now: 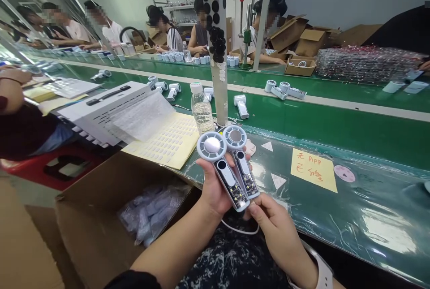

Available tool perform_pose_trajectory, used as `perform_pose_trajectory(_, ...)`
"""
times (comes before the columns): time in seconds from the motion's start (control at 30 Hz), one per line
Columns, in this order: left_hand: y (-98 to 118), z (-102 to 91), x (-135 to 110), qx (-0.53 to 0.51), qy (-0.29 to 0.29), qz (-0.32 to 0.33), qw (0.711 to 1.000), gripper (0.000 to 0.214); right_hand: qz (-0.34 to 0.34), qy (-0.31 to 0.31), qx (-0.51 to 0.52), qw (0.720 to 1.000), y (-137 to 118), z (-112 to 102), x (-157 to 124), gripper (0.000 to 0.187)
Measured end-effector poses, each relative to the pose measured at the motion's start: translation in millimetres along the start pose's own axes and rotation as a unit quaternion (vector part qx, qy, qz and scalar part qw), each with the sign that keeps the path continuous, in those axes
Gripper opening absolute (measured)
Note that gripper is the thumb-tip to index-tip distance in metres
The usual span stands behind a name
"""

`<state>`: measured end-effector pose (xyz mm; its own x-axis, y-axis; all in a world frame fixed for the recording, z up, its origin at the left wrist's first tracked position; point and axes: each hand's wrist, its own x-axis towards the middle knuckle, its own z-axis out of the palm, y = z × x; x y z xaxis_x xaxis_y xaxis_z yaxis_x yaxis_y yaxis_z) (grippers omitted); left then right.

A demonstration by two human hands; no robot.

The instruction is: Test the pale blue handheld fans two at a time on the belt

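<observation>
My left hand [213,188] is wrapped round the handles of two small pale-blue handheld fans [225,163], held side by side above the table's near edge. Their round heads point up and away, and their handles have open fronts showing circuit boards. My right hand [273,224] pinches at the lower tips of the fan handles, where a thin white cable [239,230] hangs down toward my lap.
An open cardboard box [97,217] with bagged parts sits at lower left. A water bottle [202,107], a yellow sticker sheet [168,141] and a yellow note [314,170] lie on the green table. More fans ride the conveyor [336,118]. Other people sit across and at left.
</observation>
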<state>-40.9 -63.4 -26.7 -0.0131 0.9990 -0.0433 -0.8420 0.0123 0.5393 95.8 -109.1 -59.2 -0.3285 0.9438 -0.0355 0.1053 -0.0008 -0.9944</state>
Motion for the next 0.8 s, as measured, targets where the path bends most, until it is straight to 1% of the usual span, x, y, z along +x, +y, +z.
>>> perform_pose_trajectory(0.1, 0.0, 0.0, -1.9, 0.033, -0.017, 0.018, 0.999, 0.067, 0.035, 0.029, 0.049, 0.998, -1.2, 0.7, 0.2, 0.050)
perform_pose_trajectory(0.2, -3.3, -0.7, -3.5, 0.068, -0.027, 0.044, 0.996, 0.069, 0.061, 0.036, 0.105, 0.992, -2.0, 2.3, 0.7, 0.052)
perform_pose_trajectory(0.3, -7.7, -2.8, -4.6, 0.086, -0.042, 0.067, 0.993, 0.070, 0.069, 0.037, 0.129, 0.989, -0.7, 3.6, 0.8, 0.051)
perform_pose_trajectory(0.4, -8.1, -4.5, -3.8, 0.074, -0.059, 0.047, 0.994, 0.068, 0.037, 0.029, 0.083, 0.995, -0.7, 0.8, -2.0, 0.047)
perform_pose_trajectory(0.47, -4.9, -3.9, -2.2, 0.062, -0.057, 0.033, 0.996, 0.067, -0.006, 0.018, 0.029, 0.999, -2.8, -6.0, -4.3, 0.042)
perform_pose_trajectory(0.53, 0.0, -1.9, -0.9, 0.058, -0.045, 0.040, 0.996, 0.067, -0.058, 0.022, -0.019, 0.998, -6.0, -17.4, -4.3, 0.039)
perform_pose_trajectory(0.57, 2.6, -0.6, -0.9, 0.059, -0.037, 0.043, 0.997, 0.066, -0.078, 0.046, -0.043, 0.995, -7.5, -24.3, -2.8, 0.038)
perform_pose_trajectory(0.6, 4.8, 0.4, -1.8, 0.062, -0.031, 0.043, 0.997, 0.063, -0.092, 0.090, -0.071, 0.989, -8.8, -31.2, -0.1, 0.036)
perform_pose_trajectory(0.67, 7.4, 1.0, -6.2, 0.079, -0.023, 0.036, 0.996, 0.056, -0.101, 0.215, -0.128, 0.963, -10.3, -43.0, 7.7, 0.028)
perform_pose_trajectory(0.7, 7.7, 0.2, -9.5, 0.094, -0.024, 0.027, 0.995, 0.052, -0.098, 0.254, -0.140, 0.952, -10.5, -46.6, 11.8, 0.032)
perform_pose_trajectory(0.73, 7.3, -1.5, -13.2, 0.119, -0.034, 0.013, 0.992, 0.048, -0.095, 0.254, -0.133, 0.953, -10.4, -48.4, 15.4, 0.043)
perform_pose_trajectory(0.77, 6.5, -4.1, -16.8, 0.151, -0.054, -0.006, 0.987, 0.045, -0.090, 0.211, -0.110, 0.967, -10.2, -48.6, 18.1, 0.054)
perform_pose_trajectory(0.8, 5.6, -7.4, -19.8, 0.188, -0.076, -0.032, 0.979, 0.045, -0.082, 0.141, -0.073, 0.984, -10.2, -47.7, 19.8, 0.059)
